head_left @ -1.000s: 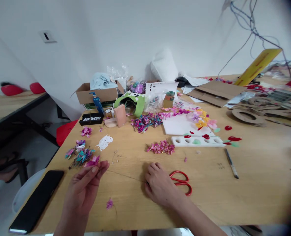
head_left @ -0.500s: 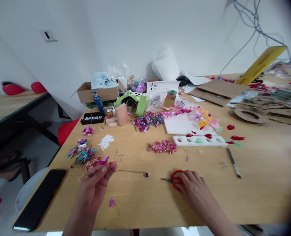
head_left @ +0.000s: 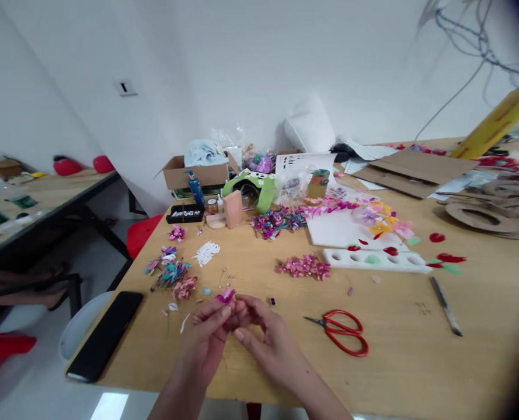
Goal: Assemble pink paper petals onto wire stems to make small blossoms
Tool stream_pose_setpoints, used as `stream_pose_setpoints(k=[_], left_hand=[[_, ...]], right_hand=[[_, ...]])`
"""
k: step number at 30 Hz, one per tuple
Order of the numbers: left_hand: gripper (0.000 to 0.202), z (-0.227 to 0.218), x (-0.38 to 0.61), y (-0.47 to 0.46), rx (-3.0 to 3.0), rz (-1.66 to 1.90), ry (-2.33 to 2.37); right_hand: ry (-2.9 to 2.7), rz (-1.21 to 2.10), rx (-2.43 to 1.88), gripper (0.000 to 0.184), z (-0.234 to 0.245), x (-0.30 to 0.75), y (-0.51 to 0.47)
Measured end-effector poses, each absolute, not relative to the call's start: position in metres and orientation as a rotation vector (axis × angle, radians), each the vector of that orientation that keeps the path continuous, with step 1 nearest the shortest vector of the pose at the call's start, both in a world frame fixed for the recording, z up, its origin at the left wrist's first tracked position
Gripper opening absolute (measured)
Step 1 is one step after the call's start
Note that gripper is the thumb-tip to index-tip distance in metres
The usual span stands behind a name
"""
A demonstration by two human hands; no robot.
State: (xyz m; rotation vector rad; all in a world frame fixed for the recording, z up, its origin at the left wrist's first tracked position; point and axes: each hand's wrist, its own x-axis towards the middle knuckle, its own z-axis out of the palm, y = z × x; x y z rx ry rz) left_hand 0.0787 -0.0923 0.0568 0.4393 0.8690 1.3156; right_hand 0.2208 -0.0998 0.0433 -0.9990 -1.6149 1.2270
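Note:
My left hand (head_left: pixel 206 335) and my right hand (head_left: pixel 265 338) meet over the near edge of the wooden table (head_left: pixel 259 373). Their fingertips pinch together on a small magenta paper flower (head_left: pixel 225 296) held just above the tabletop. Red-handled scissors (head_left: pixel 342 331) lie on the table to the right of my right hand, untouched. A heap of pink paper flowers (head_left: pixel 303 266) lies beyond my hands, and a cluster of mixed purple and teal flowers (head_left: pixel 170 271) sits to the left.
A black phone (head_left: pixel 105 333) lies at the table's left edge. A white mould tray (head_left: pixel 375 259), a pen-like tool (head_left: pixel 445 304), a white sheet with coloured flowers (head_left: pixel 351 224), a cardboard box (head_left: pixel 195 172), a green object (head_left: pixel 253 186) and cardboard pieces (head_left: pixel 412 166) fill the far side.
My right hand left the scissors and came left to join my left hand on the flower. The scissors now lie free. The view shifted left.

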Motion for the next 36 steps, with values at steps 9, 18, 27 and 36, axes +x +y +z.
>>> stream_pose_setpoints(k=[9,18,27,36], left_hand=[[0.009,0.042,0.076,-0.094,0.39,1.331,0.872],[0.015,0.031,0.063,-0.085,0.38,1.42,0.921],[0.01,0.034,0.069,-0.09,0.561,1.223,0.974],[0.008,0.024,0.071,-0.09,0.784,1.124,1.002]], right_hand=[[-1.574,1.112,-1.272,0.026,0.022,0.227,-0.098],[-1.528,1.055,-1.331,0.031,0.027,0.243,-0.093],[-1.62,1.073,-1.323,0.027,0.038,0.239,-0.089],[-1.603,1.143,-1.294,0.028,0.038,0.24,-0.087]])
